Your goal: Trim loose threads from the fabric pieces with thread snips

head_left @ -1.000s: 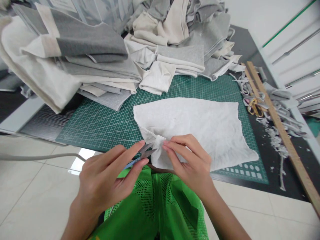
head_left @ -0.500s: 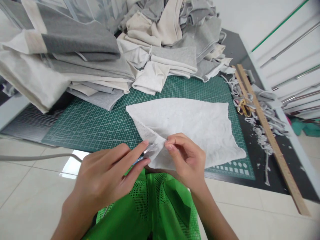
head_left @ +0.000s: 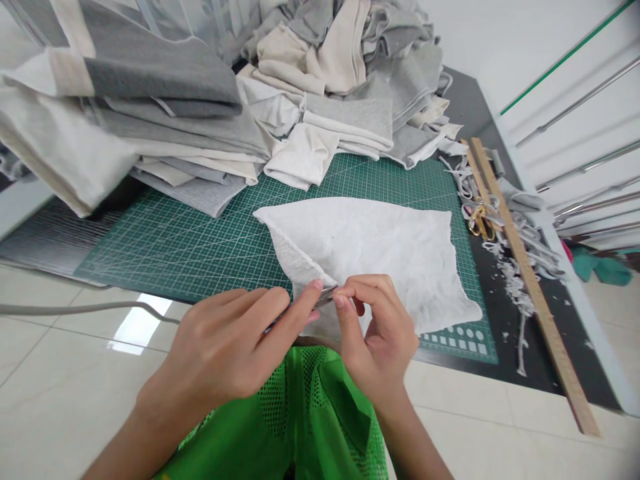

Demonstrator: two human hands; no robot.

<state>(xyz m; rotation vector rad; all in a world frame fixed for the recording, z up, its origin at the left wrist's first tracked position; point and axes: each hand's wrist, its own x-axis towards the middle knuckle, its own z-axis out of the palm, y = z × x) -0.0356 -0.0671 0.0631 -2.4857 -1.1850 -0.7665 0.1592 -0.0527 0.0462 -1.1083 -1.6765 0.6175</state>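
My left hand (head_left: 240,333) is closed around small thread snips (head_left: 327,293). Their metal tips point right, at the fabric edge by my right fingertips; most of the handle is hidden in the fingers. With thumb and index finger, my right hand (head_left: 377,327) pinches the edge of a white fabric piece (head_left: 395,253). That piece lies mostly flat on the green cutting mat (head_left: 215,253), its near left corner folded up along a seam toward my hands.
Folded grey and cream fabrics (head_left: 180,120) are stacked at the left, with a larger cloth pile (head_left: 340,53) behind. On the right lie a wooden ruler (head_left: 540,300), gold-handled scissors (head_left: 481,223) and fabric scraps (head_left: 517,287). A grey cable (head_left: 90,309) runs at the left.
My left hand has moved right with the snips, bringing their tips up against my right fingertips. The blades look closer together than before. My right hand keeps its pinch on the fabric.
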